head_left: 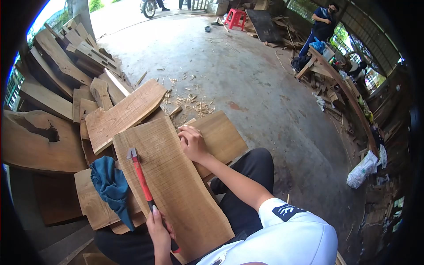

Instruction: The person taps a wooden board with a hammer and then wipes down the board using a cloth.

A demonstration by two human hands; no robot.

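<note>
My left hand [160, 232] is closed around the black grip of a red-handled hammer [142, 176]. Its metal head lies over a wide wooden board [176, 194] that slants across my lap. At the board's right edge, my right hand [193, 142] is curled with bent fingers gripping the edge; the fingertips are partly hidden. Another wooden board [221, 141] lies beneath and beside that hand. Left of the hammer, a crumpled blue cloth [108, 183] is draped over more wood pieces.
Stacked planks and slabs [53, 66] crowd the left side. Wood chips [194, 106] litter the concrete floor ahead. A red stool [235, 18] stands farther back. At right are a person [322, 26], scrap wood and a white plastic bag [363, 170].
</note>
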